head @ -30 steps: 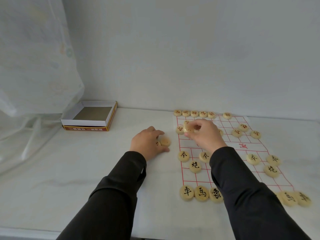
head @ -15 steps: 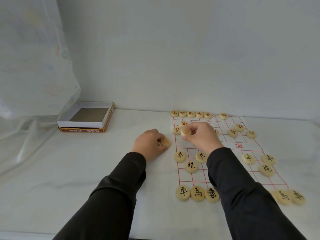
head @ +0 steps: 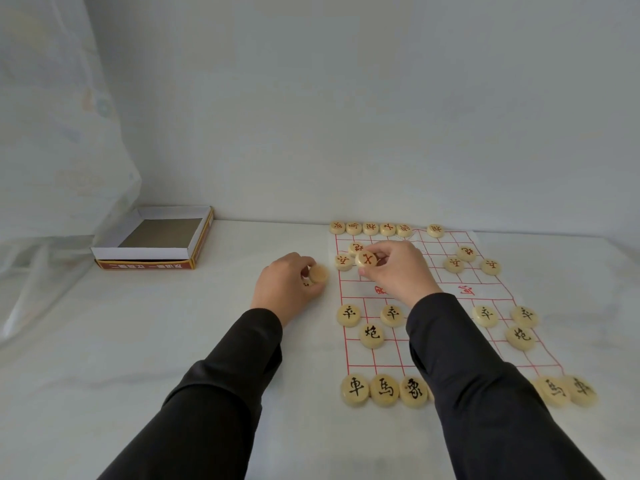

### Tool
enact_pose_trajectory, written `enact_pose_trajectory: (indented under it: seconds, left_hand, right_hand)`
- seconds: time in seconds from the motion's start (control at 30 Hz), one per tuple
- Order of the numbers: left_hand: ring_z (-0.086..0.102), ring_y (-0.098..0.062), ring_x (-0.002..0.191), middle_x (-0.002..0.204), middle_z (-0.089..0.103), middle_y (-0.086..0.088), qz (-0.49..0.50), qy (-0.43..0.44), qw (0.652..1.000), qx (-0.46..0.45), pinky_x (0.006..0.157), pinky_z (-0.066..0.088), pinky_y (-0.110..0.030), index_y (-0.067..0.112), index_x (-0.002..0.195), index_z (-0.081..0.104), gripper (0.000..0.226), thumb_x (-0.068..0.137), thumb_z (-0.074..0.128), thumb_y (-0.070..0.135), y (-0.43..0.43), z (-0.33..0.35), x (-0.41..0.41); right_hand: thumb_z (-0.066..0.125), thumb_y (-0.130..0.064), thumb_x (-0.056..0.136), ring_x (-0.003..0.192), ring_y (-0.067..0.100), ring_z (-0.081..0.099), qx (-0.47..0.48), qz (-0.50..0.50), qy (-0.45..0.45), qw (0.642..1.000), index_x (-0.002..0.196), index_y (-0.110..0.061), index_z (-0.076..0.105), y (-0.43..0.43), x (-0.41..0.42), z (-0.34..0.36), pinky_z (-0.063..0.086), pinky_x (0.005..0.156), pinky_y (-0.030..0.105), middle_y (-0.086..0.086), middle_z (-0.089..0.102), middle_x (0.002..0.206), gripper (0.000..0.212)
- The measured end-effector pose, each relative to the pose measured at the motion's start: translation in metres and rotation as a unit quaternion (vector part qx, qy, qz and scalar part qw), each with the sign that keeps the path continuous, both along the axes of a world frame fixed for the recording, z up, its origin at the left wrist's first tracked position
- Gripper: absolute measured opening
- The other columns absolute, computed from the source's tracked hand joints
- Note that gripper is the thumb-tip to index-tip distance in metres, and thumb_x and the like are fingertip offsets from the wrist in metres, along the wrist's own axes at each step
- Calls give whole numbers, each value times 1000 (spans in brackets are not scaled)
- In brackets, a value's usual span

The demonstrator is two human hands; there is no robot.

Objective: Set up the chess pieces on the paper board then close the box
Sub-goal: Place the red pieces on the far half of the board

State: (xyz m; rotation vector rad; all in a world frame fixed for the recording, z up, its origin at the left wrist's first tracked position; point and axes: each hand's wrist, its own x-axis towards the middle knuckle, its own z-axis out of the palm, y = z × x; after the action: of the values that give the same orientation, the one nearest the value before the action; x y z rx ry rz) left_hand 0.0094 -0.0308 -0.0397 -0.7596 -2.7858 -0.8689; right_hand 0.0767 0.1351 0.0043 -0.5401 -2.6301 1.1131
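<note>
A paper board (head: 429, 292) with a red grid lies on the white table at the right. Round wooden chess pieces stand on it: red-lettered ones in the far rows (head: 370, 229), black-lettered ones in the near rows (head: 384, 389). My right hand (head: 398, 268) hovers over the far left part of the board, pinching a red-lettered piece (head: 366, 259) with its face tilted up. My left hand (head: 287, 282) rests on the table just left of the board, fingers curled on a blank-faced piece (head: 318, 274). The open box (head: 152, 252) sits far left.
A sheer curtain (head: 52, 168) hangs at the left and drapes onto the table beside the box. A plain wall (head: 346, 116) runs behind the table. My dark sleeves cover part of the board's near middle rows.
My right hand has turned its piece so the red letter faces up. My left hand has lifted its piece slightly between its fingers. The view has shifted a little.
</note>
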Motion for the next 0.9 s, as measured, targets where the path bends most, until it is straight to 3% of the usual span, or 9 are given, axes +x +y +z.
enact_pose_trajectory:
  seconds: [0.1,0.2,0.4,0.57,0.8,0.9]
  left_hand:
    - [57,-13,80,91,61,1,-3,17,999,33,73,51,-25,17,105,65,29,85,63,37,9,9,1]
    - [55,-12,77,88,61,2,-1,26,998,59,68,49,-23,16,103,66,28,83,65,36,22,16,-1]
    - [55,-8,75,83,60,7,20,-67,995,76,70,48,-19,16,109,66,35,81,67,37,50,13,-2]
    - [57,-11,75,79,59,6,8,-79,992,100,74,52,-24,16,107,66,30,82,65,33,78,23,-2]
    - [55,-12,72,78,61,3,-9,-79,992,99,65,46,-21,17,100,67,22,83,63,29,118,30,-15]
    - [57,-12,75,81,62,4,-7,-92,992,92,67,48,-22,18,101,66,23,83,63,31,123,22,-23]
  right_hand:
    - [73,-16,79,89,9,59,8,-5,3,1000,116,-16,65,4,1,1,45,71,16,-1,67,107,38]
    - [72,-16,80,90,9,57,11,-24,8,1000,117,-14,64,13,2,5,44,76,19,1,66,111,39]
    - [73,-19,80,104,16,60,1,-64,-1,998,118,-14,63,29,1,3,45,80,21,2,65,116,40]
    - [71,-21,79,105,19,61,28,-105,8,994,117,-15,64,49,-2,6,51,90,32,3,66,115,39]
    - [66,-19,84,91,19,59,170,-105,-73,977,109,-13,62,98,-32,14,49,77,29,3,65,104,27]
    - [60,-17,84,84,20,56,250,-84,-123,957,102,-12,60,115,-61,9,43,67,27,4,62,98,19]
